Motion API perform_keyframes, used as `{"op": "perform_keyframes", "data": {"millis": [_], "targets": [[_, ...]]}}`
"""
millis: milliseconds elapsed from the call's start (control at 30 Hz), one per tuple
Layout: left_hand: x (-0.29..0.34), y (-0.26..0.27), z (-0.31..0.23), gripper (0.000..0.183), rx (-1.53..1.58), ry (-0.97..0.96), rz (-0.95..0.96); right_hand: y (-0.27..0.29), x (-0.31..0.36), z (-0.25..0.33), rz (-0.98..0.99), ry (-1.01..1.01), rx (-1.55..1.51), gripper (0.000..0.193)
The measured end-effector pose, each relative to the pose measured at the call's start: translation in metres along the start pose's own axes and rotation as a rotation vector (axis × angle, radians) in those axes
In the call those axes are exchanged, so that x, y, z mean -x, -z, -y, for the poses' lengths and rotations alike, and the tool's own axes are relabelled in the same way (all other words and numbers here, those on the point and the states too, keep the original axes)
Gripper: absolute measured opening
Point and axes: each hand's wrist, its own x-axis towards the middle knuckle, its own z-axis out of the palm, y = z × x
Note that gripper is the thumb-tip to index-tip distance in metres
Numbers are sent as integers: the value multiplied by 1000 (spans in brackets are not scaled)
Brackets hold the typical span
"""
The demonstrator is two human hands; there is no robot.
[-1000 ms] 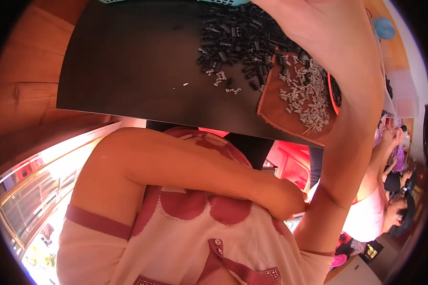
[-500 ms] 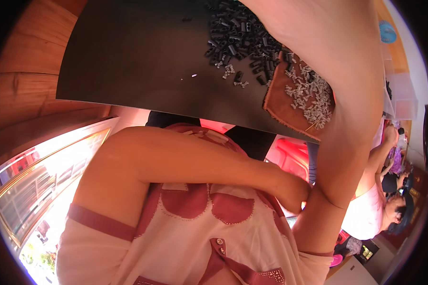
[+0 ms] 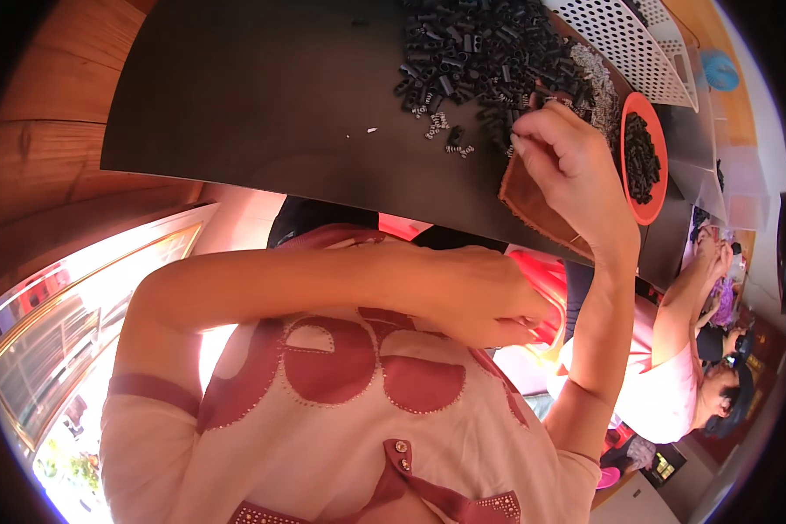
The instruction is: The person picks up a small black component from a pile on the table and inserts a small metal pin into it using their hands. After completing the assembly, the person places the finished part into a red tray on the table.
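My right hand (image 3: 572, 166) is closed in a pinch over a brown cloth piece (image 3: 541, 210) on the dark table. Whatever its fingertips hold is too small to make out. Small metal springs (image 3: 596, 83) lie heaped on the cloth, partly behind this hand. Beside them spreads a large pile of short black plastic tubes (image 3: 472, 52). A few loose springs (image 3: 437, 125) sit at the pile's near edge. My left hand (image 3: 485, 297) is in front of my body, below the table edge, with its fingers curled; their contents are hidden.
An orange bowl (image 3: 659, 201) of dark tubular pieces stands to the right of my right hand. Behind it are a white perforated basket (image 3: 624, 39) and clear plastic bins (image 3: 738, 188). At the far right another person (image 3: 672, 375) works with both hands. The dark table's front edge (image 3: 323, 194) runs before me.
My right arm has drawn back from its far reach, bringing its hand into view over the cloth. My left hand has moved up and left, away from my right arm.
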Motion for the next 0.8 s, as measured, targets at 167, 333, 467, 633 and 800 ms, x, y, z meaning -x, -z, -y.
{"op": "perform_keyframes", "data": {"millis": [167,333,467,633,800], "targets": [[25,-1,13,16,38,-6,-210,-10,3,15,19,-59,162,15],[46,15,7,16,31,73,-370,-21,0,11,6,-16,229,14],[63,32,-18,17,282,276,-546,-18,10,16,-124,-38,-52,14],[64,50,-15,19,398,283,-730,-5,21,36,-345,62,-219,22],[44,57,-19,22,281,234,-740,-5,22,40,-357,126,-195,26]]}}
